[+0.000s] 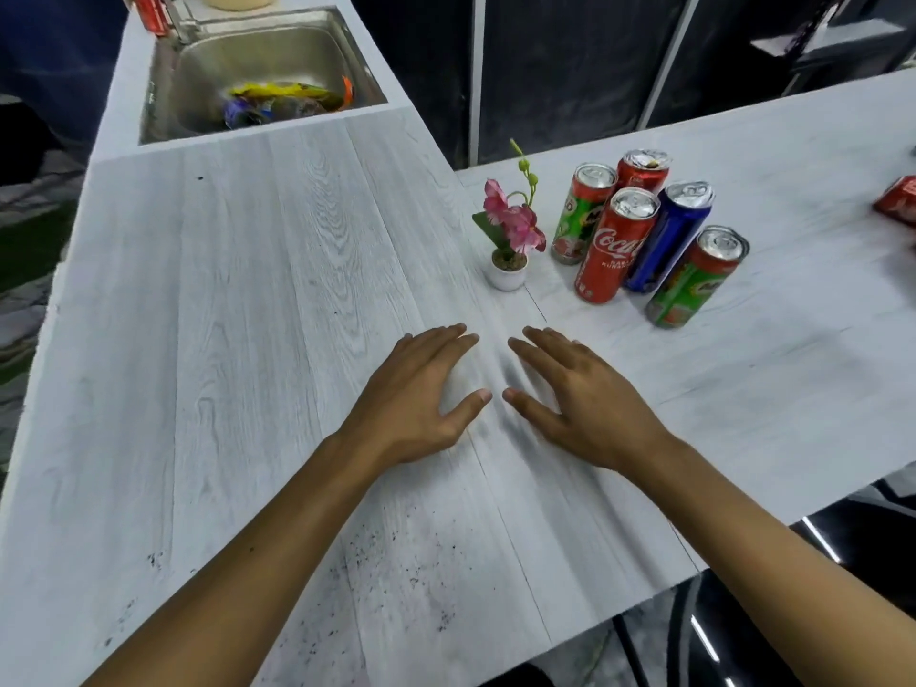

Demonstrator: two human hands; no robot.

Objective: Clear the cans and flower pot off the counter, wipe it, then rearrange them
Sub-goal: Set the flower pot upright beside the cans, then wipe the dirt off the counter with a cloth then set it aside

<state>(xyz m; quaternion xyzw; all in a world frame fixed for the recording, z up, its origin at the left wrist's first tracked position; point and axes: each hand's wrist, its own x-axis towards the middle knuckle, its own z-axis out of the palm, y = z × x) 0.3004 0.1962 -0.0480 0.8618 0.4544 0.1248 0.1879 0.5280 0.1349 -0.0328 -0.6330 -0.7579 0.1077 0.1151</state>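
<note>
Left hand and right hand flat, fingers spread, palms down on pale wood-grain laminate counter; nothing gripped. Small white flower pot with pink artificial orchid and five upright aluminium drink cans clustered on adjoining section (likely parked clear for wiping). No cloth visible.

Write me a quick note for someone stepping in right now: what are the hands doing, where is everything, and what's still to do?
Left hand: empty, palm down, fingers spread on the counter.
Right hand: empty, palm down beside it.
Flower pot: upright on the counter ahead of the hands.
Cans: five upright in a cluster right of the pot, the Coca-Cola can in front, a blue can behind it; another red can lies at the far right edge.
Dark specks dirty the near counter. No cloth in view.
Done: nothing evident. Left: clear cans and pot, wipe, rearrange.
</note>
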